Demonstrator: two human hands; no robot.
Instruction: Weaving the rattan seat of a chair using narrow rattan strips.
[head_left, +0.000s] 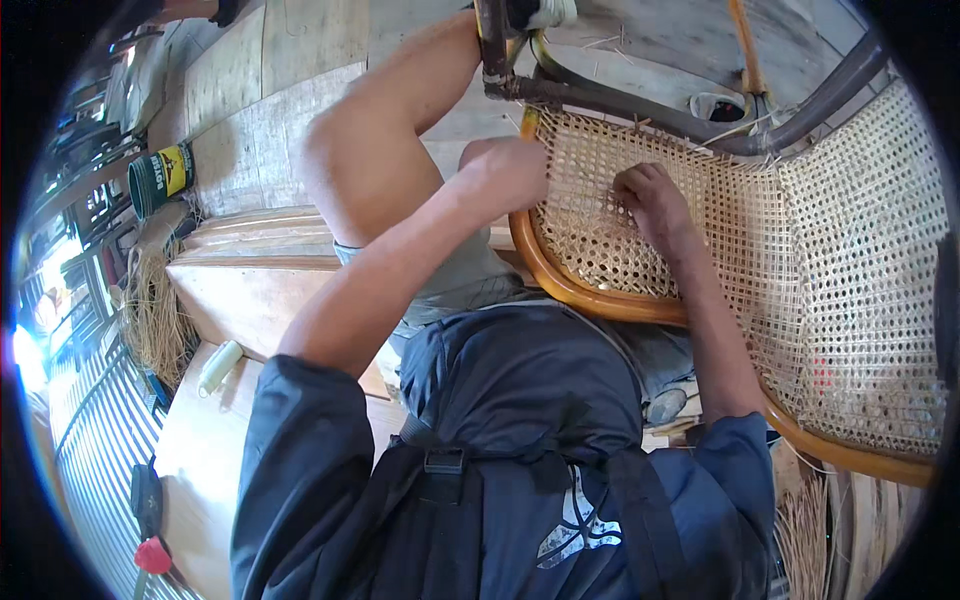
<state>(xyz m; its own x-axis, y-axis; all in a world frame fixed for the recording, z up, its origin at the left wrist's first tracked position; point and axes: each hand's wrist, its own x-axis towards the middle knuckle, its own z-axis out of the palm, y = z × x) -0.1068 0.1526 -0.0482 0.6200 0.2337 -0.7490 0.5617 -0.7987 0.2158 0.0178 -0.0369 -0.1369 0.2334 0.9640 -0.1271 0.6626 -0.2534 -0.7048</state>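
A chair with woven cane webbing (600,245) lies across my lap, tipped on its side. Its honey-brown bent rim (565,285) curves past my left hand, and a second cane panel (870,260) spreads off to the right. My left hand (508,175) is closed in a fist at the webbing's left edge, beside the rim; what it grips, if anything, is hidden. Over the middle of the webbing, my right hand (655,205) has its fingers curled and pinched against the weave. Any strand between them is too small to make out.
Dark chair legs and rails (640,108) cross the upper right. At the left are a dark green container (160,180) with a yellow label, a bundle of loose fibre strands (160,320), a pale bottle (220,367) and a wooden bench (255,295). More strands (803,530) stand at lower right.
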